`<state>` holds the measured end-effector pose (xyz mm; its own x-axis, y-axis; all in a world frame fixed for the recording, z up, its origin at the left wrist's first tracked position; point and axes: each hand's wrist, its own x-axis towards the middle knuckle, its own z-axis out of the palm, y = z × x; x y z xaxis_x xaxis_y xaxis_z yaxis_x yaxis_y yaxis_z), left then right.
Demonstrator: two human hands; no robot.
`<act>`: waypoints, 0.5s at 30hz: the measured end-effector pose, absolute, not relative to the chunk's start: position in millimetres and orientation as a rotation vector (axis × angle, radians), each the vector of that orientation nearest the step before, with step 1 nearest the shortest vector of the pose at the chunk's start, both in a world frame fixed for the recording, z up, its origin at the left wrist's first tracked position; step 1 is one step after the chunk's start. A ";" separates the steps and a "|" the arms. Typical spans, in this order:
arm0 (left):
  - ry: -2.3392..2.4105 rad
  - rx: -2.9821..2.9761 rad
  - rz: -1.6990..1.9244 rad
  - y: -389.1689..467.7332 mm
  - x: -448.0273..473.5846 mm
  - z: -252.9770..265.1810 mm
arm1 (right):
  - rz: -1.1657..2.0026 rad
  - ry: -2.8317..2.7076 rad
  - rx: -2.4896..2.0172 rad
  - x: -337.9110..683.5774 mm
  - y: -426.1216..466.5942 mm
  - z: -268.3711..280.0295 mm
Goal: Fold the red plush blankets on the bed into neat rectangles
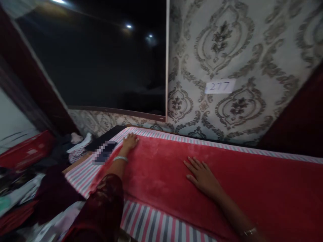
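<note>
A long red cloth (156, 168) with a soft, plush-looking surface lies spread over a pink, grey and white striped cloth (148, 220). My left hand (130, 142) rests at the far left corner of the red cloth, its fingers stretched forward near the edge. Flat on the middle of the red cloth lies my right hand (204, 176), fingers spread and holding nothing. The red cloth's left edge runs partly behind my left forearm, and its right end passes out of view.
A big dark television (106, 67) hangs on the patterned wall above the surface. A paper marked 277 (220, 86) is stuck to the wallpaper. Clothes (55, 191) are heaped at the left, near a red bag-like item (27, 149). A blurred-out dark item (104, 153) sits beside my left wrist.
</note>
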<state>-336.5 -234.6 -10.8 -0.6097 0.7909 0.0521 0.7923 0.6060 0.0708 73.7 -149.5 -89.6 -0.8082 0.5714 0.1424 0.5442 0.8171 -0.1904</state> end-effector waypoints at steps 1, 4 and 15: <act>-2.798 -1.397 -0.130 -231.6 -337.7 -14.6 | 0.236 -2.819 -0.882 73.3 -152.0 -84.5; -2.790 -1.363 -0.134 -225.6 -344.6 -28.9 | 0.321 -2.831 -0.904 70.8 -157.4 -72.4; -2.845 -1.199 -0.225 -222.2 -348.2 -27.3 | 0.233 -2.395 -1.152 193.0 -19.3 -53.5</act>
<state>-348.2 -222.2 -27.3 -0.6988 0.7084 0.0989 0.7152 0.6893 0.1156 193.0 -19.3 -53.5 -0.5376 0.7724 0.3384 0.6927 0.6333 -0.3451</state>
